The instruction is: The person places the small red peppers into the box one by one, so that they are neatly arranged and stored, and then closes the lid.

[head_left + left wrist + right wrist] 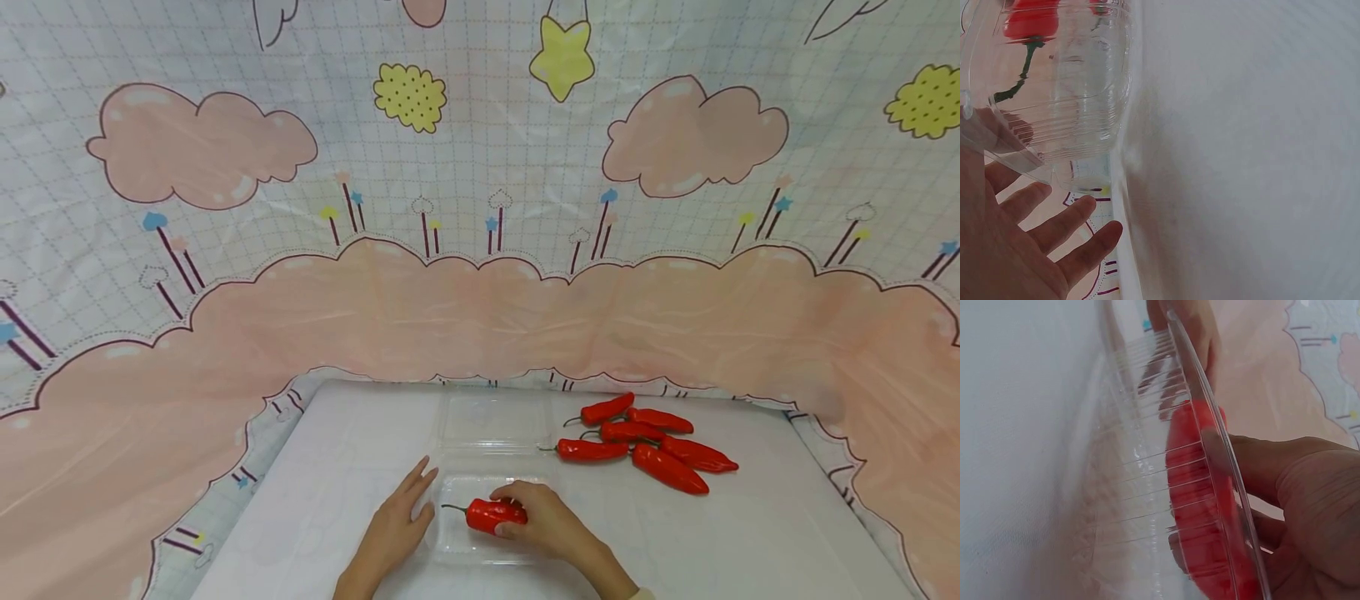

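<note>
My right hand (543,518) grips a red chili pepper (486,516) by its body, thumb on the near side and fingers on the far side. The pepper lies lengthwise over the base of a clear plastic clamshell box (465,550), its green stem pointing left. In the right wrist view the pepper (1194,487) shows through the ribbed clear wall. At the box's left edge is my left hand (395,523), fingers spread and holding nothing. The left wrist view shows those extended fingers (1063,228) beside the clear wall; whether they touch it I cannot tell.
The box's clear lid (495,421) lies folded back behind the base. Several red peppers (637,433) are grouped at the back right of the white table (750,533). A patterned pink and white cloth (525,317) hangs behind and around the table.
</note>
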`<state>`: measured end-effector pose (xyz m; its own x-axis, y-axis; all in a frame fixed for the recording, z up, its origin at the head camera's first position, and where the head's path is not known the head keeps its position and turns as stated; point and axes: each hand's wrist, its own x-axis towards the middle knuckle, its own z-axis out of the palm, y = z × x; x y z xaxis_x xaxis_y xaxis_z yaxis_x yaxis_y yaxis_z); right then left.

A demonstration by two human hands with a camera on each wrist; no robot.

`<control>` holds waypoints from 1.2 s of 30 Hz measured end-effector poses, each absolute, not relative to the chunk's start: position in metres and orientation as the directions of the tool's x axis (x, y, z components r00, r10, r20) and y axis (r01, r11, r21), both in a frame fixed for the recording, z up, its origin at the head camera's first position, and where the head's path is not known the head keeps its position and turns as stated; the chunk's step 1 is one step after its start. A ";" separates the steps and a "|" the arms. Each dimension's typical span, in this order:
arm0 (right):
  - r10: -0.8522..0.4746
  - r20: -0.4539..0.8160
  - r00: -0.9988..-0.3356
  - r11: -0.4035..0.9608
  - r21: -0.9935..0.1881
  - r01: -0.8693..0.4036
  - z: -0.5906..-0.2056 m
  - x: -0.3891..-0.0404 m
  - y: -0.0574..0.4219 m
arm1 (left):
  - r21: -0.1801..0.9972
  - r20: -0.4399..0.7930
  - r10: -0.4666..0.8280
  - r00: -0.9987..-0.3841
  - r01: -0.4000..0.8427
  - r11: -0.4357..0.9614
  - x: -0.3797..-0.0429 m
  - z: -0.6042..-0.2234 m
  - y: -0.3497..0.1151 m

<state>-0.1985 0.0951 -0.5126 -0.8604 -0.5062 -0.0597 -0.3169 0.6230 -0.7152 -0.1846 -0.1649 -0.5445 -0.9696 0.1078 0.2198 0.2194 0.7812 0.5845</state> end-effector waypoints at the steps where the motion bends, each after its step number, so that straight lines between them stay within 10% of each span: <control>1: -0.512 -0.065 -0.856 0.618 -0.721 -0.315 -0.513 -0.199 0.095 | 0.581 0.224 0.112 -0.968 0.224 0.783 -0.184 -0.545 -0.165; 36: -0.551 -0.218 -0.806 0.667 -0.695 -0.268 -0.518 -0.202 0.086 | 0.549 0.263 0.125 -0.957 0.255 0.796 -0.184 -0.545 -0.164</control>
